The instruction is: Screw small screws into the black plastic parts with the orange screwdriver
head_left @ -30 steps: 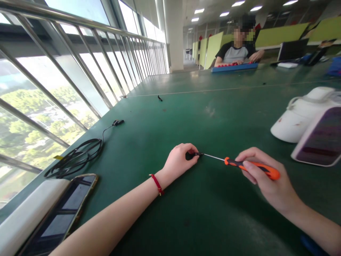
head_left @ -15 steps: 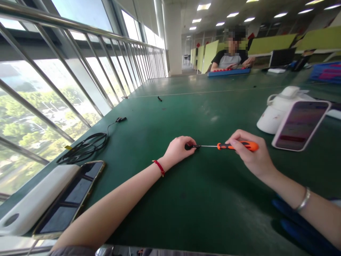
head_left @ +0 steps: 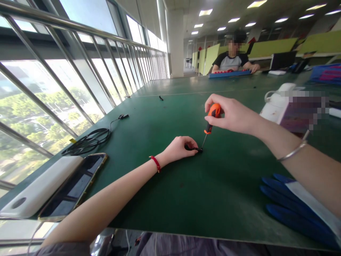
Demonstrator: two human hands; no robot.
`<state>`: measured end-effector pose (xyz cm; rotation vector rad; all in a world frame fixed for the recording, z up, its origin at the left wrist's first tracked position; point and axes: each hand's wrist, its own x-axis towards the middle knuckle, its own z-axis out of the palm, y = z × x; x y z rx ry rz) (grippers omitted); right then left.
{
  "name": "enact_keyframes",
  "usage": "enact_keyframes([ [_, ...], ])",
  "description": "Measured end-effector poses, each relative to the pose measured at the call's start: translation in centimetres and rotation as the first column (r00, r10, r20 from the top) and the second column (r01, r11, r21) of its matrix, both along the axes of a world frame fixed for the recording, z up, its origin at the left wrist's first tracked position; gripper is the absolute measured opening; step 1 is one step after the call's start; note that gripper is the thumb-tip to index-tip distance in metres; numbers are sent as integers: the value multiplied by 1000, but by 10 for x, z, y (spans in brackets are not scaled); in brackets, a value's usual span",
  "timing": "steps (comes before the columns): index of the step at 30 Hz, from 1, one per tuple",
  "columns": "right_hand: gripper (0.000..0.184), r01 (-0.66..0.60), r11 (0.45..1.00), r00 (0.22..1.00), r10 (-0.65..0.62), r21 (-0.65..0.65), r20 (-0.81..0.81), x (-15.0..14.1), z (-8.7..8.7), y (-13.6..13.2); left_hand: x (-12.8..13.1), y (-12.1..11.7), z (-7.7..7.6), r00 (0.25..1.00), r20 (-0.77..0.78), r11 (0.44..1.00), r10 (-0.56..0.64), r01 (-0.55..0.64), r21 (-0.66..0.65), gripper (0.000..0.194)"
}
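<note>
With its fingers closed, my left hand (head_left: 179,147) pinches a small black part (head_left: 197,149) low over the green table (head_left: 160,199); most of the part is hidden, so its kind is unclear. My right hand (head_left: 229,112) is wrapped around the orange and black handle of a screwdriver (head_left: 209,122). The tool stands tilted, handle up, and its thin shaft comes down to the right end of the black part. Whether the tip touches it is too small to tell.
Left lie a coiled black cable (head_left: 90,142), a white slab-like object (head_left: 45,183) and a phone (head_left: 77,185). A blue glove (head_left: 293,202) rests near my right forearm. Back right stands a white jug (head_left: 274,106). A person sits opposite behind a blue tray (head_left: 229,74).
My right hand has risen and moved left, swinging the screwdriver from nearly level to steeply tilted. My left hand keeps its hold on the black part, almost in place.
</note>
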<state>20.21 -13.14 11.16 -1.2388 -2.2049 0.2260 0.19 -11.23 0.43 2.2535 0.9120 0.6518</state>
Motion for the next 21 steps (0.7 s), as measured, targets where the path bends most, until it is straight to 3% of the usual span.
enact_keyframes([
  [5, 8, -102, 989, 979, 120, -111, 164, -8, 16, 0, -9, -11, -1, 1000, 1, 999, -31, 31, 6, 15],
  [10, 39, -106, 991, 982, 118, -84, 146, -10, 15, -12, -8, -12, -2, 999, -17, 998, -52, 52, 30, 12],
  [16, 8, -107, 994, 982, 112, -37, 154, -1, 13, -22, -3, -15, -2, 994, -89, 994, -58, 65, 85, 15],
  [19, 7, -114, 989, 977, 130, -98, 172, 0, 16, -23, -3, -16, -3, 994, -87, 991, -71, 81, 110, 15],
  [21, 19, -90, 988, 966, 117, -125, 228, -2, 20, -23, -3, -15, -3, 994, -86, 991, -73, 82, 109, 14],
])
